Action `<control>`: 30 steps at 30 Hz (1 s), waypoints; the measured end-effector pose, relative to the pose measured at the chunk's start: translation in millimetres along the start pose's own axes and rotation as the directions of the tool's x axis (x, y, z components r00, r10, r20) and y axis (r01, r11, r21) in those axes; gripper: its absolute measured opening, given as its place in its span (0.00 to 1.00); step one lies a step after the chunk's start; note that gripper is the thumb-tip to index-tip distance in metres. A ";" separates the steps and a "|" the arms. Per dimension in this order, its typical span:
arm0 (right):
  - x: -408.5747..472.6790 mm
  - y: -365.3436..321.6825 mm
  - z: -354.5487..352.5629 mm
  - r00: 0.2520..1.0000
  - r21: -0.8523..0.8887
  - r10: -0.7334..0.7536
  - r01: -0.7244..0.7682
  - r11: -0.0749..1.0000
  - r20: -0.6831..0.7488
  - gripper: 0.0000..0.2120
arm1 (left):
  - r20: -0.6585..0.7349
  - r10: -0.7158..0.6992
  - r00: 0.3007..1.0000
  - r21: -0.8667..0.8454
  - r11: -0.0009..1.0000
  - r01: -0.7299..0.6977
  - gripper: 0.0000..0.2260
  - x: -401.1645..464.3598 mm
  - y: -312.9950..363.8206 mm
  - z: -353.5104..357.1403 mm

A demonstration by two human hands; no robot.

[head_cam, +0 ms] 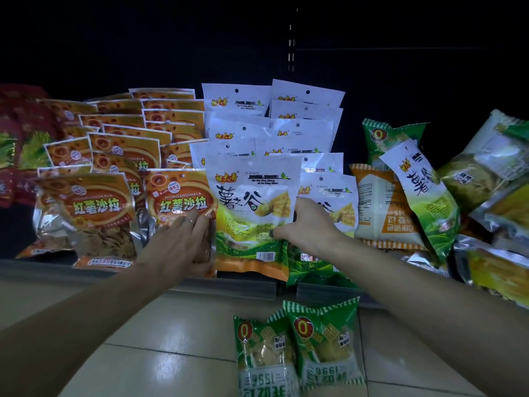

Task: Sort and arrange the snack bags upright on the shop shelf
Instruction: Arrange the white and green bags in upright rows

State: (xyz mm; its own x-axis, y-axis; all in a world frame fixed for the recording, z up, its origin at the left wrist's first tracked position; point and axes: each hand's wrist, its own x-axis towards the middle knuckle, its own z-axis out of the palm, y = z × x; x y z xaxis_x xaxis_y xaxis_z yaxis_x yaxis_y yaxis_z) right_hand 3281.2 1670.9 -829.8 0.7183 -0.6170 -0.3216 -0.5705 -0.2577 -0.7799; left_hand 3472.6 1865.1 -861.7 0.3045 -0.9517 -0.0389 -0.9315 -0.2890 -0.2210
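Note:
A white-and-green snack bag (252,213) stands upright at the front of the shelf, heading a row of like white bags (272,124). My right hand (306,224) pinches its right edge with thumb and fingers. My left hand (183,239) lies flat, fingers apart, against the front of an orange sweet-potato bag (180,202) just left of it. More orange bags (114,156) stand in rows to the left. One white-and-green bag (420,190) leans tilted among the jumble at the right.
A disordered heap of green, orange and silver bags (486,179) fills the shelf's right end. Two green cracker bags (297,348) lie on the tiled floor below the shelf's front edge (234,285). Dark red bags (17,124) sit far left.

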 end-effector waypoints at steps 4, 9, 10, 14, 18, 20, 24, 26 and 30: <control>-4.6 3.8 -0.2 1.000 0.003 -0.010 0.010 1.000 0.012 0.15 | 0.067 -0.047 0.997 0.139 0.990 0.038 0.38 -4.7 -13.0 7.8; -5.2 2.5 13.4 1.000 0.005 -0.007 0.007 1.000 0.026 0.16 | 0.096 -0.053 0.994 0.087 0.995 0.045 0.42 -9.9 -25.3 3.6; -5.4 1.1 15.7 0.999 -0.004 -0.007 0.007 1.000 0.032 0.16 | 0.095 -0.048 0.994 0.092 0.995 0.040 0.41 -10.1 -25.6 3.0; -6.7 -1.5 16.0 0.997 0.024 -0.049 0.048 0.999 0.065 0.08 | 0.112 -0.071 0.991 0.119 0.991 0.057 0.42 -9.7 -25.5 -1.1; -8.3 -3.4 10.1 0.997 0.069 -0.071 0.069 0.995 0.029 0.09 | 0.069 -0.091 0.993 0.003 0.996 0.091 0.37 -5.7 -17.6 -21.7; -2.5 -5.5 1.9 0.999 0.101 -0.041 0.040 0.994 0.004 0.11 | -0.020 -0.111 0.994 -0.163 0.981 0.106 0.30 5.8 -18.2 -32.9; 5.3 -8.0 -22.4 0.995 0.197 0.068 -0.051 0.979 -0.079 0.18 | -0.225 -0.168 0.960 -0.283 0.954 0.101 0.23 44.6 -20.0 -57.5; 5.3 -6.6 -31.6 0.988 0.275 0.101 -0.065 0.959 -0.118 0.16 | -0.220 -0.193 0.956 -0.254 0.958 0.135 0.30 62.6 -18.6 -65.0; 5.9 -0.4 -47.9 0.977 0.403 0.136 -0.059 0.913 -0.164 0.10 | -0.017 -0.376 0.926 -0.213 0.907 0.364 0.43 88.9 -24.2 -62.8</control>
State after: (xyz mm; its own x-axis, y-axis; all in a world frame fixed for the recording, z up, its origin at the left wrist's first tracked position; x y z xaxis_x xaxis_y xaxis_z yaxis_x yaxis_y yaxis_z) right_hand 3266.6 1631.8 -805.6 0.5589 -0.7598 -0.3321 -0.4033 0.1009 -0.9095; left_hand 3509.7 1780.9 -798.6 0.6292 -0.7746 0.0636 -0.7759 -0.6308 -0.0072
